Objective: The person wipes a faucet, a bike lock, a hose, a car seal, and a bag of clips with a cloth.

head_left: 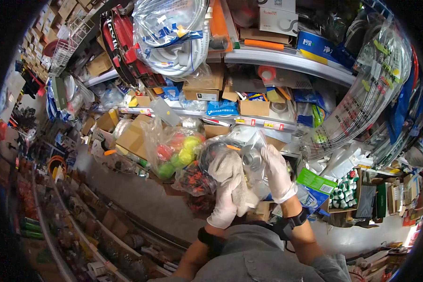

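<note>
A crumpled beige-grey cloth (231,171) is gripped in my left hand (224,205), which wears a pale thin glove. My right hand (278,175), gloved the same way, is closed at the edge of a clear plastic bag (258,142). Inside or behind that plastic shows a round grey metallic part (252,158); its kind I cannot make out. The cloth is close beside the bag, and both are in front of my chest. Just left of the cloth hangs a net bag of dark and red pieces (195,178).
A clear bag of red and green balls (185,149) lies to the left. Ahead, shelves (286,61) hold boxes and packaged hoses (171,47). Coiled clear tubing (357,110) hangs at the right, above a box of green-and-white bottles (345,192). Stocked shelving lines the lower left.
</note>
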{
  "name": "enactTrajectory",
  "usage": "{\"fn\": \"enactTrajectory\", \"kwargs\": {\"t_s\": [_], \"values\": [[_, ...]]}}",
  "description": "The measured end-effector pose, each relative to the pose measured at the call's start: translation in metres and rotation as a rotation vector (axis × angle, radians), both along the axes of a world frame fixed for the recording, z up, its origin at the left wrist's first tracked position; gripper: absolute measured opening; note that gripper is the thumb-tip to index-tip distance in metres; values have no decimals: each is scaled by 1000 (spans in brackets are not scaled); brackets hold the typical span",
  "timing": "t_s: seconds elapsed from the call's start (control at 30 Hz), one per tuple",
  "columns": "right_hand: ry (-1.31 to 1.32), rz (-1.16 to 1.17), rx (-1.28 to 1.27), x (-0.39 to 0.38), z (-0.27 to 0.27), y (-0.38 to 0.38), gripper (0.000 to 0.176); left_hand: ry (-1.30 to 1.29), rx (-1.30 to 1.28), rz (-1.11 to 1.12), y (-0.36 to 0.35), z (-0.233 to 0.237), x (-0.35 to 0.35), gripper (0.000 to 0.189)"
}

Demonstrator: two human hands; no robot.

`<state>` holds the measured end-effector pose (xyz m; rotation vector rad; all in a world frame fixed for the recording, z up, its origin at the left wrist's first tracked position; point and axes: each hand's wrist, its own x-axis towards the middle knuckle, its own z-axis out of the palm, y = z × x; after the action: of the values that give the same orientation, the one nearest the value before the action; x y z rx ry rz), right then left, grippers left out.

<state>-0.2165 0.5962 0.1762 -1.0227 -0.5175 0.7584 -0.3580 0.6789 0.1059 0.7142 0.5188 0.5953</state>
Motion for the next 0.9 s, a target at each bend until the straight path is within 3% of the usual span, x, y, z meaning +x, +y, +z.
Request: {"fn": "enactTrajectory", "kwargs": {"t_s": [0.1, 0.23, 0.3, 0.33, 0.4, 0.47, 0.57, 0.6, 0.63, 0.73, 0.77, 0.83, 0.9], "values": [[-9, 144, -195, 9, -19, -13, 23, 74, 238, 221, 5, 8, 2, 40], [2, 92, -134, 15, -41, -24, 27, 133, 48, 140, 18, -4, -10, 28], [-193, 136, -272, 25, -45, -33, 38, 151, 78, 153, 14, 5, -11, 32], [-213, 163, -382, 25, -17, -35, 44, 169, 111, 165, 11, 13, -12, 36], [-298, 99, -348, 32, 9, -38, 47, 162, 126, 125, 6, 33, -17, 41], [20, 44, -14, 41, 38, -34, 43, 29, 63, -7, 4, 36, -27, 43], [10, -112, 128, 66, 82, -35, 43, 92, 45, 48, 4, 9, -35, 45], [-828, -466, -87, 99, 65, -32, 37, 112, 59, 86, 3, 6, -37, 45], [-832, -468, -86, 115, 77, -28, 37, 115, 105, 77, -3, 19, -40, 43], [-612, -513, 239, 151, 136, -13, 26, 121, 33, 46, 5, -16, -53, 43], [-1139, -862, -252, 150, 159, -6, 34, 117, 35, 49, 7, -24, -53, 43], [-2032, -1326, -541, 219, 169, 8, 20, 85, -131, 30, 10, -35, -54, 42], [-2012, -1303, -570, 269, 184, 36, 18, 90, -49, 46, 9, -45, -58, 41]]}}
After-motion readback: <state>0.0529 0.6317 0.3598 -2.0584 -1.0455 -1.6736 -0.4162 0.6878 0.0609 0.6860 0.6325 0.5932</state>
